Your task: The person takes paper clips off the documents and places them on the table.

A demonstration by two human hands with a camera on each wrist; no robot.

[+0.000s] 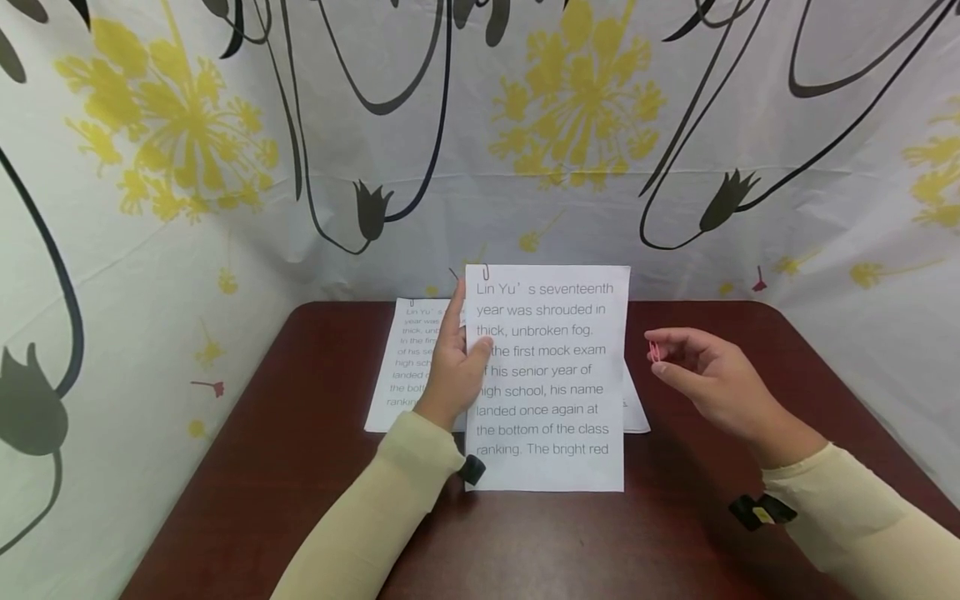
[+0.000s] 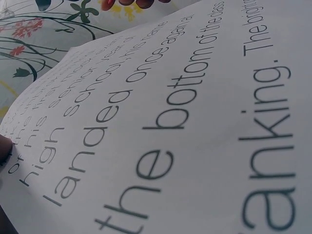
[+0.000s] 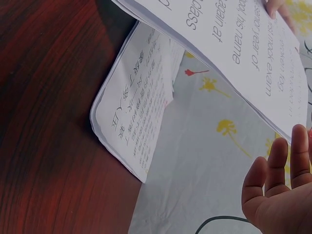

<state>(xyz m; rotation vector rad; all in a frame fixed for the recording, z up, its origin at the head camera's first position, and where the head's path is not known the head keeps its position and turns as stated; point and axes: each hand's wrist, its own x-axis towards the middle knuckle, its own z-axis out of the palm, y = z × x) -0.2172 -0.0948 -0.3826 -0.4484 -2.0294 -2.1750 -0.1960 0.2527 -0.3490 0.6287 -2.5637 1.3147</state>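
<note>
My left hand (image 1: 453, 371) grips a sheaf of printed sheets (image 1: 551, 392) by its left edge, thumb across the front, and holds it upright above the table. A paper clip (image 1: 486, 272) sits on the sheaf's top left corner. To the right of the sheaf and apart from it, my right hand (image 1: 723, 387) pinches a pinkish-red paper clip (image 1: 655, 352) between thumb and index finger. Large text on the sheaf (image 2: 195, 146) fills the left wrist view. Several layers show along the sheaf's edge (image 3: 214, 70) in the right wrist view, near the right hand (image 3: 287, 195).
On the dark red table (image 1: 262, 500) lies another printed stack (image 1: 408, 367) with a clip at its top, behind the left hand. A further stack (image 1: 636, 408), with handwriting-like script (image 3: 131, 97), is partly hidden by the held sheaf. Behind the table hangs a flower-patterned cloth (image 1: 465, 167).
</note>
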